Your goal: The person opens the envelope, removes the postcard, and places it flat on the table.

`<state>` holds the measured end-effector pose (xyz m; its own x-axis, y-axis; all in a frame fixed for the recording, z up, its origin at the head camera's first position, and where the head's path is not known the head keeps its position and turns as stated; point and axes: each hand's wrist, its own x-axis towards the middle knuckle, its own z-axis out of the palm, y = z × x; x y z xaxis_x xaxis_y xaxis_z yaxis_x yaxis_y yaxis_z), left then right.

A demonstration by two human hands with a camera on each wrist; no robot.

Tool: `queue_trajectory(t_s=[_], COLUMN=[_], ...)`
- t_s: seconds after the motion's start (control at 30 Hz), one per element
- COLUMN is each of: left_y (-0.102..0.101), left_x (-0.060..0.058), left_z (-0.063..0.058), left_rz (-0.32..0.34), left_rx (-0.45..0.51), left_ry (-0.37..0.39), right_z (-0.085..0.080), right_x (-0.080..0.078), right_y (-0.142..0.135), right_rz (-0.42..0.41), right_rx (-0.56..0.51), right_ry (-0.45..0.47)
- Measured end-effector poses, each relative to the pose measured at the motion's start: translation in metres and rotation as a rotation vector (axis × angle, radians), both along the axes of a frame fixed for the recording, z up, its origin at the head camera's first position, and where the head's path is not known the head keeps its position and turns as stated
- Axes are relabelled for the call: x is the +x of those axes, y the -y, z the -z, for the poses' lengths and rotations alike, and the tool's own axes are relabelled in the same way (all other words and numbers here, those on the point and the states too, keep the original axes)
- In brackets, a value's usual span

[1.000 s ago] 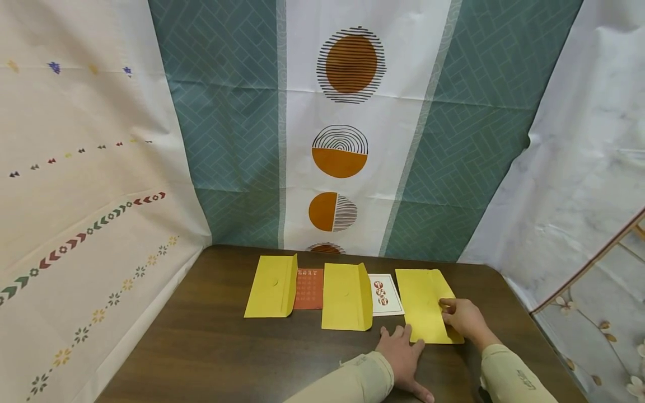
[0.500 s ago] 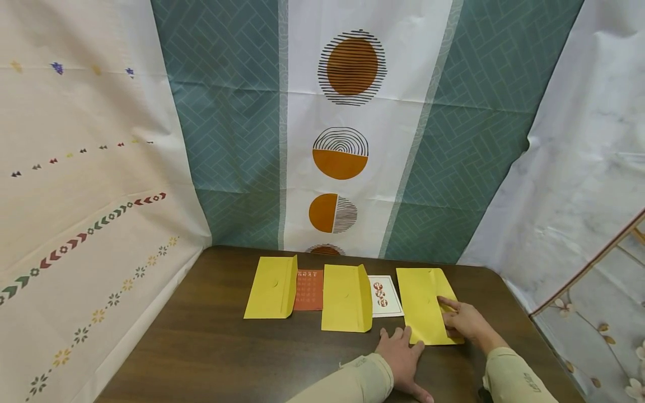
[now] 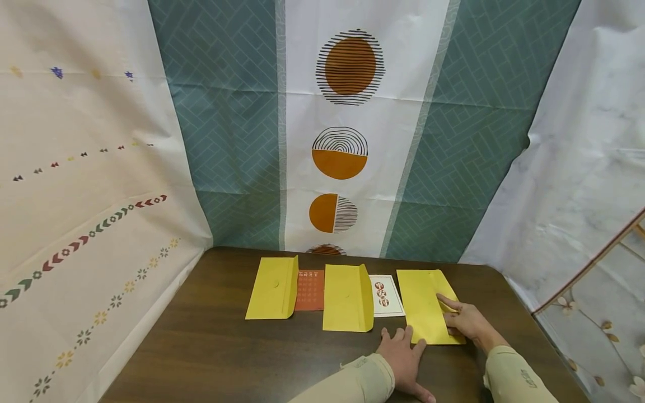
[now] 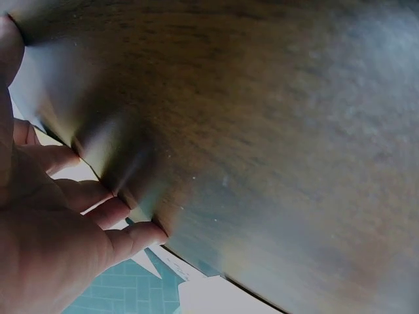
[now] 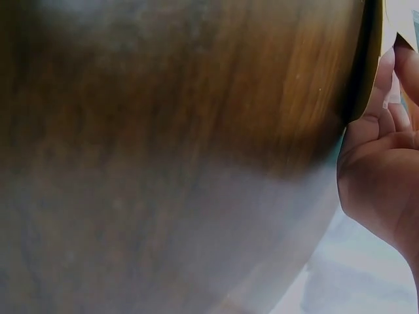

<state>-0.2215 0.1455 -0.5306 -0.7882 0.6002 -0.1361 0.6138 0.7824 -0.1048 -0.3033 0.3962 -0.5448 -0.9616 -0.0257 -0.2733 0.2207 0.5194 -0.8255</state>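
A yellow paper envelope (image 3: 422, 305) lies at the right of the row in the head view, its flap unfolded to the right. At its right side my right hand (image 3: 470, 323) holds the edge by the mouth, index finger stretched along the top and the lower fingertips partly hidden. The right wrist view shows a yellow paper edge (image 5: 374, 62) against the fingers. My left hand (image 3: 400, 361) lies with fingers spread on the table, fingertips right at the envelope's lower left corner. In the left wrist view, its fingers (image 4: 98, 196) press down near each other.
Two more yellow envelopes, one at the left (image 3: 272, 288) and one in the middle (image 3: 345, 298), lie with flaps to the right. A red card (image 3: 309, 290) and a white card with red print (image 3: 387, 295) lie between envelopes. Patterned cloth (image 3: 237, 140) hangs behind the dark wooden table (image 3: 242, 358).
My right index finger has straightened further over the envelope, and the right hand has shifted slightly right and down. My left hand has stayed in place.
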Motion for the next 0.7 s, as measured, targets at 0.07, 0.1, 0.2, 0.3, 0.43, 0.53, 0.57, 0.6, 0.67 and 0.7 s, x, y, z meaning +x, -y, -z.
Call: queue_trajectory(t_s=[0.07,0.1,0.2,0.3,0.43,0.53,0.57,0.6,0.67,0.7], left_y=[-0.001,-0.001,-0.001,-0.001,-0.002,-0.002,-0.002,-0.002,-0.002,-0.002], left_x=[0.0,0.0,0.0,0.001,0.0,-0.002,-0.002,-0.002,-0.002,-0.002], left_z=[-0.001,-0.001,-0.003,-0.005,-0.004,-0.003,-0.002,-0.002,-0.002,-0.002], left_rz=[-0.001,-0.003,-0.005,-0.005,-0.003,-0.003,-0.004,-0.005,-0.007,-0.008], left_rx=[0.003,0.003,0.002,-0.003,-0.01,-0.009,-0.007,-0.004,0.001,0.004], left_ry=[0.006,0.012,0.025,0.029,0.023,0.026,0.03,0.032,0.037,0.04], right_z=[-0.001,-0.001,-0.002,-0.004,-0.007,-0.008,-0.009,-0.009,-0.01,-0.011], right_x=[0.001,0.001,0.0,-0.001,-0.001,-0.002,-0.001,-0.001,-0.001,0.0], right_y=[-0.001,0.0,-0.001,-0.001,0.0,0.0,0.0,0.001,0.001,0.001], right_rz=[-0.007,-0.005,0.002,0.004,0.003,-0.003,-0.007,-0.009,-0.023,-0.026], right_rx=[-0.006,-0.009,-0.013,-0.006,0.042,0.079,0.086,0.089,0.096,0.097], right_ry=[0.001,0.001,0.0,0.0,0.004,0.007,0.008,0.009,0.008,0.009])
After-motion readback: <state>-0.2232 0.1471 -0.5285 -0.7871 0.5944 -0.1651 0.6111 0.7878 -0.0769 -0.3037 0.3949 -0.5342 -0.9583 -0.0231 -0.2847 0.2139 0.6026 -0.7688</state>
